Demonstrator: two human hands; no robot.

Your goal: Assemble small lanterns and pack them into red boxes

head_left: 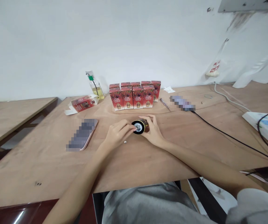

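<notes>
My right hand (152, 130) is wrapped round a small dark bottle with a gold-rimmed end (139, 126), holding it on its side just above the wooden table (148, 161). My left hand (118, 133) has its fingertips pinched at the bottle's open end. A tiny white piece (125, 142) lies on the table under my left hand. Behind the hands stands a row of several red cartons (134, 95).
An open red carton (83, 103) lies on its side at the left, with a clear spray bottle of yellow liquid (95, 85) behind it. A phone (82, 134) lies left of my hands. A screwdriver (165, 103), a cabled device (182, 103) and a power strip (264, 127) are at the right.
</notes>
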